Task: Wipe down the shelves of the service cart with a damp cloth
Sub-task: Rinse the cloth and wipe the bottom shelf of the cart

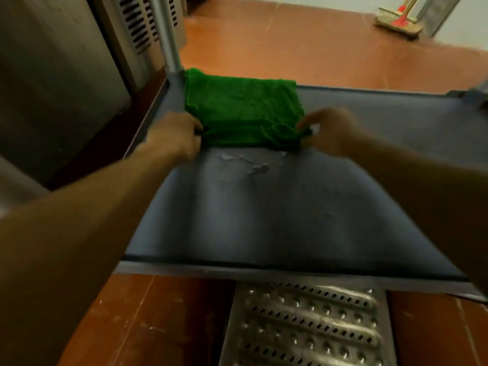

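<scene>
The cloth (243, 109) on the shelf (290, 212) is a bright, even green with no print. The shelf itself is a dull blue-grey, and mid-shelf there is a pale, mottled patch (248, 165). Beyond the shelf the floor (303, 48) is orange-brown; on the near side of the shelf it reads darker red-brown. By the shelf's near edge a silvery grate (309, 326) carries rows of dark slots alternating with rows of round bumps. Left of the shelf, a grey steel cabinet (140, 22) shows columns of dark vent slots. Far beyond the shelf, a broom (398, 22) has straw-pale bristles and a red fitting.
</scene>
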{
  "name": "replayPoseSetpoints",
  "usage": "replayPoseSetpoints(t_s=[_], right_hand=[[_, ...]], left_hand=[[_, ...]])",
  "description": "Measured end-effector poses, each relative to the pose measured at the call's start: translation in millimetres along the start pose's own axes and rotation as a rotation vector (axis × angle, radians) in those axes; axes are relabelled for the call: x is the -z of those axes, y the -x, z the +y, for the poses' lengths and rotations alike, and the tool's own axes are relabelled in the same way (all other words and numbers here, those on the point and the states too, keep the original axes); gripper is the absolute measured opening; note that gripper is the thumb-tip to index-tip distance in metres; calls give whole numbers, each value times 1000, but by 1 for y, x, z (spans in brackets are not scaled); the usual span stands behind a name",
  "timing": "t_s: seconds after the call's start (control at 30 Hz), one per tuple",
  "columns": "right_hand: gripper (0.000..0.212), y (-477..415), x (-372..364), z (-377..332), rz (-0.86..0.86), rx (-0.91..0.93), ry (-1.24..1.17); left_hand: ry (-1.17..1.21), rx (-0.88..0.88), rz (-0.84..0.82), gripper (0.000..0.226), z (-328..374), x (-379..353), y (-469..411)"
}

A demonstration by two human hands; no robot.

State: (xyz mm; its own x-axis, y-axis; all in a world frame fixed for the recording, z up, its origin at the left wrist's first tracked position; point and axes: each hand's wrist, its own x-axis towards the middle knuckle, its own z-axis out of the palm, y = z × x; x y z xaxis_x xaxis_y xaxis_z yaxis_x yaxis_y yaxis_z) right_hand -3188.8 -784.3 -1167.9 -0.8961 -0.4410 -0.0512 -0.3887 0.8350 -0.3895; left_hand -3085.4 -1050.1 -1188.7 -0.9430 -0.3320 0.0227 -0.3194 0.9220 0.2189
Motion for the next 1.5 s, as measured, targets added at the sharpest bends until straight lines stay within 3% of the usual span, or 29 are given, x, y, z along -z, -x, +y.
replayPoseSetpoints(t_s=[0.07,0.2,0.33,0.5,0.9,1.27,1.5], right_hand=[[54,9,-23,-1,-75,-32,51],[75,-5,-44,8,-56,38,160],[66,-16,-47,20,-83,17,216],[62,-11,-47,35,-24,-3,184],[59,50,-43,31,-47,34,147],[51,107,-30,19,-153,123,77],[64,154,-16,11,-289,237,278]], left_hand=[[-32,-35,-61,42,0,-16,10],[-104,-121,40,56,-2,-28,-5],[-91,-56,-8,30,-5,-30,-10],[-79,-52,33,20,-3,-27,5],[-26,-80,-106,20,-11,-2,43],[-178,-174,-156,19,-24,13,105],[-376,-299,-265,17,-17,28,157]])
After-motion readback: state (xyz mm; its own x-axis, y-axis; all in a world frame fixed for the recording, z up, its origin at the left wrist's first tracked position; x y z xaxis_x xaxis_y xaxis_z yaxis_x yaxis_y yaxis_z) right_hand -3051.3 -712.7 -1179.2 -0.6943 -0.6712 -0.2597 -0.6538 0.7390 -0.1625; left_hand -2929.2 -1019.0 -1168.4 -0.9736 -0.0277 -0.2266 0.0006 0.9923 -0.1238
